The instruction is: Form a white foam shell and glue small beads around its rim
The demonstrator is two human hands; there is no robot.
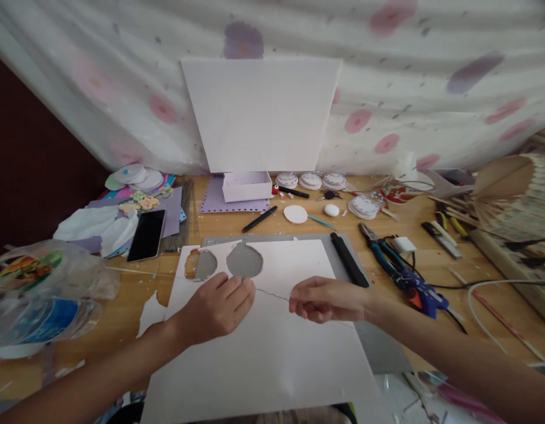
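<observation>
A thin dark twisted wire (272, 294) runs between my two hands above a white board (272, 359). My left hand (225, 303) is closed in a pinch on the wire's left part. Fingers curled, my right hand (323, 299) grips the wire's right part. Two rough round holes are cut near the board's upper left; my left hand is just below the larger hole (244, 260). The board lies partly over a grey cutting mat (382, 344). A black marker-like tube (348, 259) rests on the mat beyond my right hand.
Pliers (380, 253) and a blue glue gun (425, 297) lie at the right. A phone (147, 235), papers and a plastic bag (46, 294) are at the left. Behind stand a white box (247, 187) and an upright white panel (261, 115). A white disc (295, 214) lies mid-table.
</observation>
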